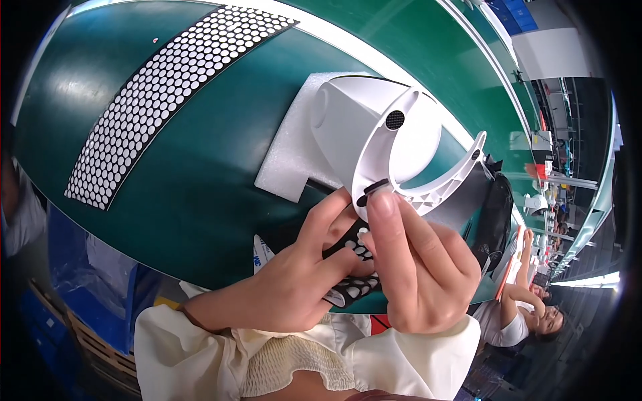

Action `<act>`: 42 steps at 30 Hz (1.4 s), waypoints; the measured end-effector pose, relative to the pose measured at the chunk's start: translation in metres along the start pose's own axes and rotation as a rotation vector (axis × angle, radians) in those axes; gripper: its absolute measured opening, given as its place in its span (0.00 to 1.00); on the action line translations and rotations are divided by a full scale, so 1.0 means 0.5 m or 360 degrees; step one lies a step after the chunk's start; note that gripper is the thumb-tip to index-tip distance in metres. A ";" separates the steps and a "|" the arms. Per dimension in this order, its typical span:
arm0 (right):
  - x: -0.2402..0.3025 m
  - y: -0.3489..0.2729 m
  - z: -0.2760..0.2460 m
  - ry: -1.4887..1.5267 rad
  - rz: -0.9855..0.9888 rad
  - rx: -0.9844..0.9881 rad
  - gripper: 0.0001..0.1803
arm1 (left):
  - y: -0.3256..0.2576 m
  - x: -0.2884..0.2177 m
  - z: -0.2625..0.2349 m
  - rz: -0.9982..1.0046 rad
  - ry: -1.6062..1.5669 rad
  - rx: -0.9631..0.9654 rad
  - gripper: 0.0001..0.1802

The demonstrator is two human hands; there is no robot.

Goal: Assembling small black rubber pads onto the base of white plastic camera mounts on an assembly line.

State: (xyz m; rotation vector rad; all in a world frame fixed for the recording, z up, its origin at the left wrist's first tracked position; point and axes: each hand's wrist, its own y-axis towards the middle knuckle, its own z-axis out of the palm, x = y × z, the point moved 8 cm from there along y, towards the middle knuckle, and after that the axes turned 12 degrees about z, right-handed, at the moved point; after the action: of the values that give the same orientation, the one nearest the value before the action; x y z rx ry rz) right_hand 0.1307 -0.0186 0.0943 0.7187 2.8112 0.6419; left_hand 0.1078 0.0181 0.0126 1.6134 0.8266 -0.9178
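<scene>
White shell (pixel 364 127) has one black pad on; the right hand (pixel 418 267) presses another at its near rim. The left hand (pixel 301 281) pinches a small dot strip (pixel 354 271). Far left, the big sheet (pixel 167 93) looks full.

A glossy white moulded plastic housing (pixel 364 130) with a curved arm and a round black mesh hole stands tilted at frame centre. Below it, a small black strip of white round stickers (pixel 351 267) lies between the fingers.
</scene>
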 end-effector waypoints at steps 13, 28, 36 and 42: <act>-0.106 0.040 0.035 0.1269 0.0623 0.0526 0.33 | 0.004 -0.010 -0.012 0.0093 -0.0230 -0.0199 0.20; -0.179 0.002 0.028 0.1740 0.0692 0.0049 0.35 | -0.004 0.007 0.000 0.0112 -0.0650 -0.0341 0.14; -0.201 -0.038 -0.015 0.1128 0.0528 0.0102 0.08 | -0.008 0.012 0.006 0.0096 -0.0615 -0.0313 0.14; -0.175 -0.045 0.002 0.0899 0.0482 0.0256 0.07 | 0.013 0.003 0.023 0.0056 -0.0444 -0.0162 0.12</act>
State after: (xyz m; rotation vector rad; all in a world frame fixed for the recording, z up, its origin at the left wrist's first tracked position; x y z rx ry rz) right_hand 0.1977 -0.0788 0.0882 1.1694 3.3266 0.7748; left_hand 0.1125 0.0058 0.0127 1.3702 0.6382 -1.0315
